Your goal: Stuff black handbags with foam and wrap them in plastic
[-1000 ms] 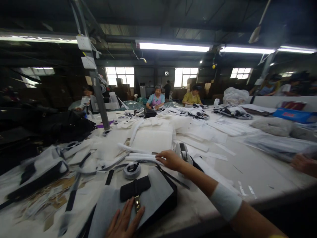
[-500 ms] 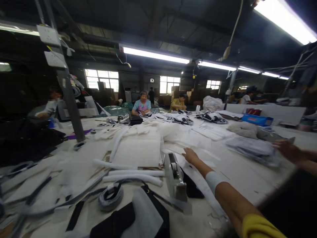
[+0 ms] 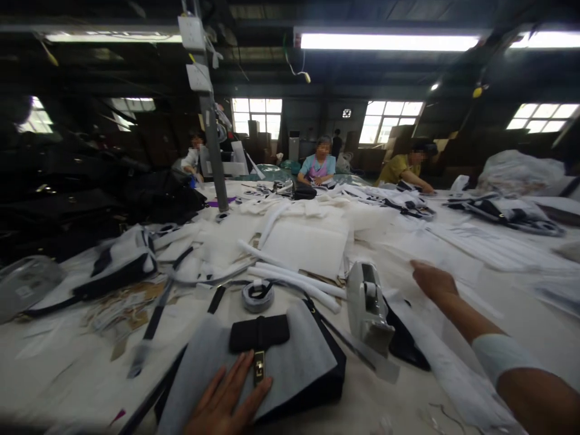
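At the bottom of the view, my left hand lies palm down with its fingers spread, beside the gold clasp of a black handbag. A pale foam sheet covers much of the bag, with a black strap piece on top. My right hand reaches past the tape dispenser, its fingers closed at the edge of a thin translucent white sheet. Those fingertips are slightly blurred. A light band circles my right forearm.
White foam rolls and stacked white sheets lie mid-table. A wrapped ring sits behind the handbag. A metal post rises at the left near black bags. Co-workers sit across the table, one in a light blue top.
My view has turned left, so the table's things sit farther right. My left hand has come into view on the handbag. The co-worker's hands at far right are out of view.
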Available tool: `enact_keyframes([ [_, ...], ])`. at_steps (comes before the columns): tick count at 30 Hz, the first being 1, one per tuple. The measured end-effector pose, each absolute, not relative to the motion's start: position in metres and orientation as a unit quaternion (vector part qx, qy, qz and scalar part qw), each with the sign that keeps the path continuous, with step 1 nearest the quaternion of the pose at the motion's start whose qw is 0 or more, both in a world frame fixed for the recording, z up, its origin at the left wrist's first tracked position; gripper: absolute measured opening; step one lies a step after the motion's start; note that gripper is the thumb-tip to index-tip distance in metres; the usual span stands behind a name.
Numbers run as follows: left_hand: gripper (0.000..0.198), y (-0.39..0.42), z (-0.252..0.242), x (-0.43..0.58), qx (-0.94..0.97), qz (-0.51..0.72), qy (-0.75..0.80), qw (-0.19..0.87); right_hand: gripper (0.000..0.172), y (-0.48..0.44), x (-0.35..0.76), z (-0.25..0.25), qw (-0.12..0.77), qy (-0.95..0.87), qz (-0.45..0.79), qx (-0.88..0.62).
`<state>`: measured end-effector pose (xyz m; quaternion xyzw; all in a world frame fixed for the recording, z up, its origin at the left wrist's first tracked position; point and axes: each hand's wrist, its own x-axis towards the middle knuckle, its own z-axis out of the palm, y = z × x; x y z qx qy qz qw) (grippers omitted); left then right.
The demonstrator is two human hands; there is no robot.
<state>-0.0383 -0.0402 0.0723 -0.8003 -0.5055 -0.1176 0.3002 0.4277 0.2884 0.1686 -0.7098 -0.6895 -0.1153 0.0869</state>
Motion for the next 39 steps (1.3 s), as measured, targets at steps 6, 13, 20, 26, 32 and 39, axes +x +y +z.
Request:
enact_keyframes([
  [6,0.068,-0.047,0.084,-0.026,-0.790,-0.140,-0.539,0.256,0.043,0.216,0.371,0.223,0.251,-0.669,-0.264,-0.648],
  [13,0.065,-0.046,0.082,-0.025,-0.782,-0.173,-0.552,0.233,0.041,0.082,0.228,0.219,0.235,-0.937,-0.213,-0.148],
  [20,0.069,-0.053,0.071,-0.022,-0.763,-0.155,-0.609,0.155,0.040,0.057,0.180,0.180,0.081,-0.983,0.035,-0.162],
  [26,0.065,-0.055,0.077,-0.016,-0.752,-0.195,-0.613,0.145,0.066,0.065,0.184,0.175,0.017,-0.984,0.087,-0.157],
  [32,0.056,-0.055,0.072,-0.018,-0.758,-0.206,-0.608,0.116,0.071,0.055,0.184,0.172,-0.007,-0.979,0.092,-0.182],
  [39,0.052,-0.052,0.075,-0.020,-0.767,-0.216,-0.589,0.132,0.067,0.049,0.177,0.166,0.007,-0.973,0.095,-0.209],
])
